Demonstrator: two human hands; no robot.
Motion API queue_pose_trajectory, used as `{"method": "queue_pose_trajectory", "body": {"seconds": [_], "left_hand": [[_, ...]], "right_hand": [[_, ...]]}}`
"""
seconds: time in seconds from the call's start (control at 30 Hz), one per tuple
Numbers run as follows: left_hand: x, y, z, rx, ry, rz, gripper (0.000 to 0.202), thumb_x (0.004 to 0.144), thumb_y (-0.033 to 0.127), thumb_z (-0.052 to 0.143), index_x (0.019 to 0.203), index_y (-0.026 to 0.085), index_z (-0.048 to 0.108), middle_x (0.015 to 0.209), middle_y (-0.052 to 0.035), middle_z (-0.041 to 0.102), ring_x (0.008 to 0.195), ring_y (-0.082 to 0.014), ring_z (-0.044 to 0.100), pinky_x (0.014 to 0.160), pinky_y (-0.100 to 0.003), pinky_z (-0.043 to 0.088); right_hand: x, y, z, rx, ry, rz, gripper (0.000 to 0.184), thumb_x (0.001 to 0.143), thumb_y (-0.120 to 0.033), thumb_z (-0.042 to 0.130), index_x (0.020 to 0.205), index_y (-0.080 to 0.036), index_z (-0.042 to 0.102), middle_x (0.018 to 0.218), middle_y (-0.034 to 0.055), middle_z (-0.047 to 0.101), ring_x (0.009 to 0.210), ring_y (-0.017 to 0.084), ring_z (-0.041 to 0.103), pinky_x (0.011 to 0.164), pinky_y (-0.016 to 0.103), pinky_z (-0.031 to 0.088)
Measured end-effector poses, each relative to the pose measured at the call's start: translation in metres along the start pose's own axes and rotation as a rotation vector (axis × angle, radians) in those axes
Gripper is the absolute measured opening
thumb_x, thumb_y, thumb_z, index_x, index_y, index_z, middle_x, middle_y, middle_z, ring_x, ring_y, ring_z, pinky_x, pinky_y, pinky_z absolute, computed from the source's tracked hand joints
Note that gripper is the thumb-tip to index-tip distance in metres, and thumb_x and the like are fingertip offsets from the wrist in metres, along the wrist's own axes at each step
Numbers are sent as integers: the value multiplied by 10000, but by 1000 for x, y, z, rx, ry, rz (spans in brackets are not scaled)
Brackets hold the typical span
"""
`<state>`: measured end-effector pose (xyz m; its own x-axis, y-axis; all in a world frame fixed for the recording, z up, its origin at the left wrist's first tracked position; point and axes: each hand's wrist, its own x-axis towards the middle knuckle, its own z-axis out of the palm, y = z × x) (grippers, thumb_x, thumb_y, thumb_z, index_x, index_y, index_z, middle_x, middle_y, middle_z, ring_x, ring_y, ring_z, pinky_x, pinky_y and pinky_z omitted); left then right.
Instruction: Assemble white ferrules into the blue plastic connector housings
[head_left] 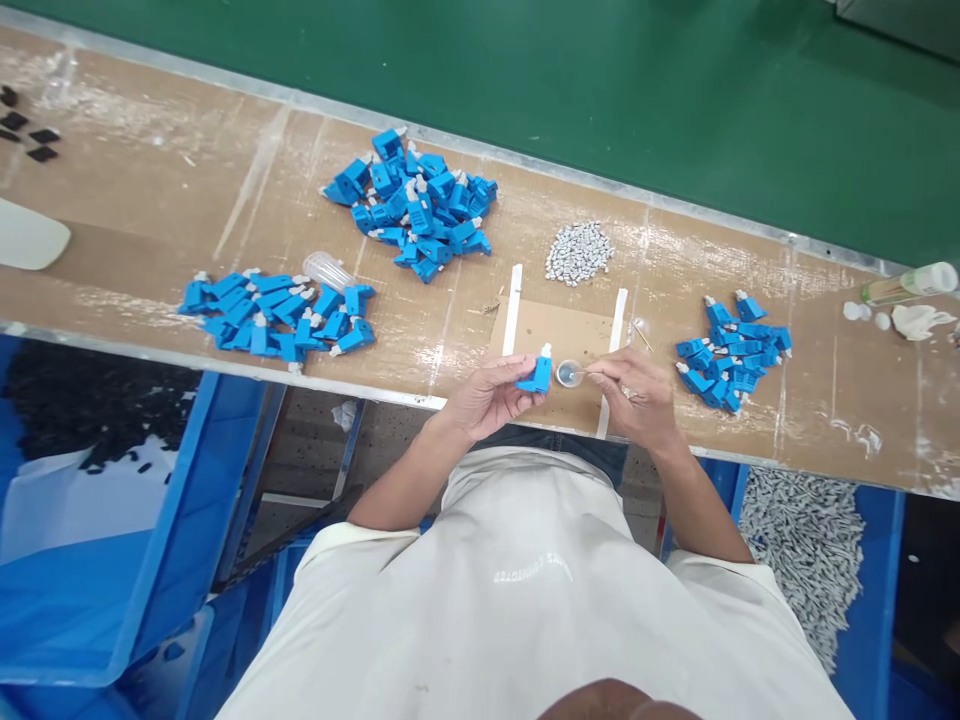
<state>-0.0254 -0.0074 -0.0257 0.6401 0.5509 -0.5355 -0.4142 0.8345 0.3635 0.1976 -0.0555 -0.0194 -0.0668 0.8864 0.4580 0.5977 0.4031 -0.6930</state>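
My left hand [495, 392] pinches a small blue plastic part [535, 376] with a pale grey tip pointing away from me. Between my fingers my right hand [637, 393] grips a thin stick, seemingly a toothpick [594, 374], its end at a small round cup [569, 373]. The cup has something bluish-grey inside; what it is I cannot tell. Both hands are over a cardboard sheet [570, 322] edged by two white tape strips [512, 310]. Beyond it lies a pile of small grey pieces [579, 253].
Similar blue parts are heaped at the back [424, 205], at left [277, 312] and at right [731, 350]. A clear tube [328, 270] touches the left heap. At far right lies a toothpick container [910, 284]. Blue bins [187, 500] stand below the bench edge.
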Motion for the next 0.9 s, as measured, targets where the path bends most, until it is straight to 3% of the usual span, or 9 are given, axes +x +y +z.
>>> {"method": "queue_pose_trajectory", "body": {"seconds": [0.07,0.13,0.2,0.4,0.9], "left_hand": [[1,-4,-2,14,-37,-15,92,841,152,736,859,66,709,705,-74,703,560,-111,679,498,-138,533],[2,-8,-3,28,-78,-35,139,839,180,756,874,52,713,712,-79,700,573,-113,683,513,-141,536],[3,-12,-3,42,-121,-48,203,819,221,795,878,44,714,709,-76,686,588,-119,685,523,-152,538],[3,-18,3,41,-205,-42,300,753,297,879,858,80,700,683,-6,628,528,-75,604,573,-202,569],[2,-18,5,42,-259,-27,396,682,381,935,810,93,695,673,6,617,523,-65,570,560,-189,561]], "right_hand": [[1,-2,-1,33,64,110,198,969,-359,651,860,-238,763,778,31,760,663,182,696,616,327,582],[2,-9,-3,104,213,223,203,960,-396,663,891,-230,759,770,28,757,587,167,665,524,305,555],[4,-19,-3,179,302,258,199,945,-409,686,911,-226,756,781,33,760,557,162,645,479,299,537],[8,-43,4,214,258,63,153,967,-374,666,942,-252,755,783,46,757,653,202,678,574,359,588],[8,-41,6,57,152,-83,129,990,-297,610,1016,-278,735,778,40,749,695,222,697,632,383,576]]}}
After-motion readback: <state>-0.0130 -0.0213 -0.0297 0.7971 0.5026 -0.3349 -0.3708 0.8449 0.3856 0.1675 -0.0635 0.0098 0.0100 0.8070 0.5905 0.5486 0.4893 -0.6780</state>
